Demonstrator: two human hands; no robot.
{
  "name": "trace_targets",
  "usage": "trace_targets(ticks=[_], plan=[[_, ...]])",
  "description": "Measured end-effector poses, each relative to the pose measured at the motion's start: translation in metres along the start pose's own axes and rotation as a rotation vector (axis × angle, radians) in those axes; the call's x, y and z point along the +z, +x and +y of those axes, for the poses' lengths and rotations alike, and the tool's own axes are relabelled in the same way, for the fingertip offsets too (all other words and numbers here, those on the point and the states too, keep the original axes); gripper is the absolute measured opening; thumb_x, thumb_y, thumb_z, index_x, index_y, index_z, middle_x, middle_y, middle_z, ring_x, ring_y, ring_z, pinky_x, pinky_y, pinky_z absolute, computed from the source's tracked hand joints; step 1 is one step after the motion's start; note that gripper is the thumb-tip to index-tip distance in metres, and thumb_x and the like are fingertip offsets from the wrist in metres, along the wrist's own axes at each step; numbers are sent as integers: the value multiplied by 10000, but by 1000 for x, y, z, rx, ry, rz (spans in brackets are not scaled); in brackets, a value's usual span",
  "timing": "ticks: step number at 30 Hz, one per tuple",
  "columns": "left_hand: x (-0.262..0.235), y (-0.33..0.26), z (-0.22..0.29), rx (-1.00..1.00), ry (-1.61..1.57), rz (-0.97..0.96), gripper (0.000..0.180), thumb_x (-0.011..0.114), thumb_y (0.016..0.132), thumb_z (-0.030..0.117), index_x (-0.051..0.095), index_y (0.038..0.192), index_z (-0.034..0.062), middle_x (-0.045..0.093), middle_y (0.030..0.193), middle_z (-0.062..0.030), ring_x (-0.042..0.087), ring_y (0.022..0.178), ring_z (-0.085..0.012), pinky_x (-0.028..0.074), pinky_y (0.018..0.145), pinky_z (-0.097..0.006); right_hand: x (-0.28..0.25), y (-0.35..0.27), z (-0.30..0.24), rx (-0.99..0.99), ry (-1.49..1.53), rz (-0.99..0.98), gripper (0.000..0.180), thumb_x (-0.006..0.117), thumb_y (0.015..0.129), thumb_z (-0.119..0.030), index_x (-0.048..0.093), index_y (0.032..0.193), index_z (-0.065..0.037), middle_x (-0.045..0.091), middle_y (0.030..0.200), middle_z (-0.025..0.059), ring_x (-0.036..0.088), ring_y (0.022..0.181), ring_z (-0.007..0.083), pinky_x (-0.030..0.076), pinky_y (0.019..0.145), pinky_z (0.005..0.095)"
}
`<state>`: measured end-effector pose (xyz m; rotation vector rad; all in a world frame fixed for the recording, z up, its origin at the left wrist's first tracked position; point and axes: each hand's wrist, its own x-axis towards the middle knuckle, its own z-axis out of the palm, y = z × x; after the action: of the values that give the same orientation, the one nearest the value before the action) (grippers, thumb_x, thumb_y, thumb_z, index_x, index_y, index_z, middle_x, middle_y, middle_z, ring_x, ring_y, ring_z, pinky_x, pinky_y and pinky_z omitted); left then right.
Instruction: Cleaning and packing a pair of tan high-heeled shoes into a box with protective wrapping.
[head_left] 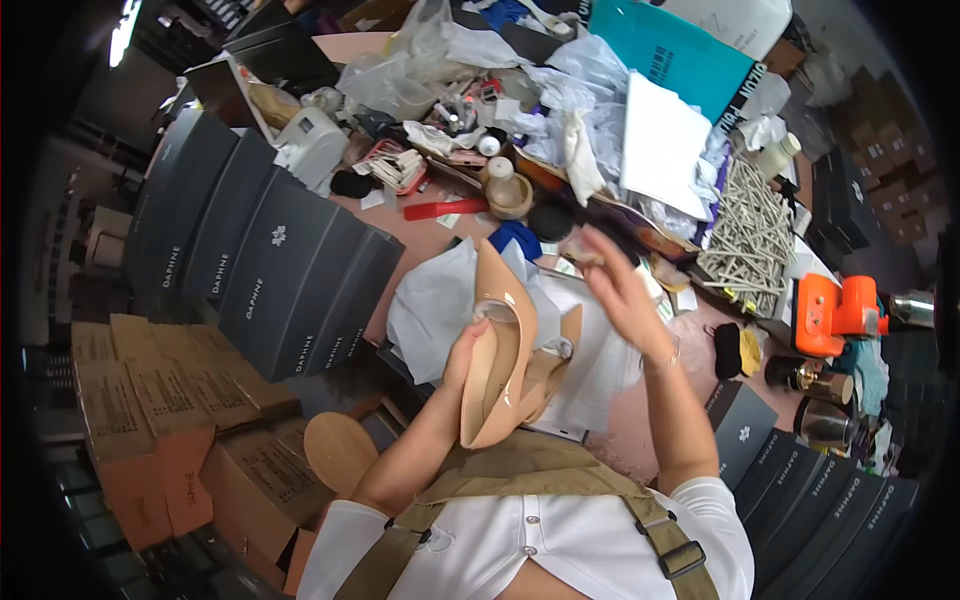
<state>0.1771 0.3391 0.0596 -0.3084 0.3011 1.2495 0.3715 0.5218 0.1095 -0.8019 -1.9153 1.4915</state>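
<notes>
A beige patent pointed-toe pump (508, 370) is in my left hand (463, 352), which grips its side with the toe pointing away from me. Behind and to its right is a second beige pump (548, 378), partly hidden by the first; what supports it I cannot tell. My right hand (625, 300) is raised to the right of the shoes, fingers stretched out and apart, with nothing in it. Under and around the pumps lies white tissue paper (425, 305). Just beyond my right fingertips sits a dark round container (550, 218).
Dark grey shoe boxes (290, 270) stack up at left, with more boxes (800, 490) at lower right. Brown cartons (150, 400) stand lower left. Across the cluttered bench are a red brush-like tool (445, 209), a heap of pale sticks (748, 225) and an orange device (838, 315).
</notes>
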Motion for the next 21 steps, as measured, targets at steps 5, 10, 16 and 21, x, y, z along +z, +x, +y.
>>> trace_targets(ticks=[5, 10, 16, 21], plan=[[40, 37, -63, 566, 877, 203, 506, 446, 958, 195, 312, 1405, -2, 406, 1383, -132, 426, 1252, -222, 353, 1034, -322, 83, -148, -19, 305, 298, 27, 761, 572, 897, -176, 115, 1488, -33, 362, 1415, 209, 498, 1188, 236, 402, 991, 348], [-36, 8, -68, 299, 1809, 71, 511, 516, 939, 228, 394, 1339, -65, 473, 1329, -182, 439, 1251, -224, 327, 1044, -327, 56, -228, -24, 454, 617, 698, 616, 507, 889, -90, 268, 1447, 11, 492, 1316, 148, 525, 1136, 165, 432, 947, 289], [-82, 19, -65, 80, 1381, 205, 493, 578, 886, 180, 424, 1296, -46, 528, 1224, -159, 518, 1114, -197, 413, 933, -312, 65, -282, 69, 808, -14, 755, 598, 529, 864, -169, 339, 1402, 9, 604, 1070, 165, 595, 923, 204, 471, 809, 312], [-85, 32, -73, 35, 1383, 280, 592, 596, 872, 153, 320, 1362, -32, 508, 1269, -168, 511, 1144, -230, 393, 974, -333, 73, -303, 140, 654, 130, 963, 558, 519, 880, -253, 424, 1337, 54, 555, 1230, 199, 537, 1120, 238, 407, 958, 310]])
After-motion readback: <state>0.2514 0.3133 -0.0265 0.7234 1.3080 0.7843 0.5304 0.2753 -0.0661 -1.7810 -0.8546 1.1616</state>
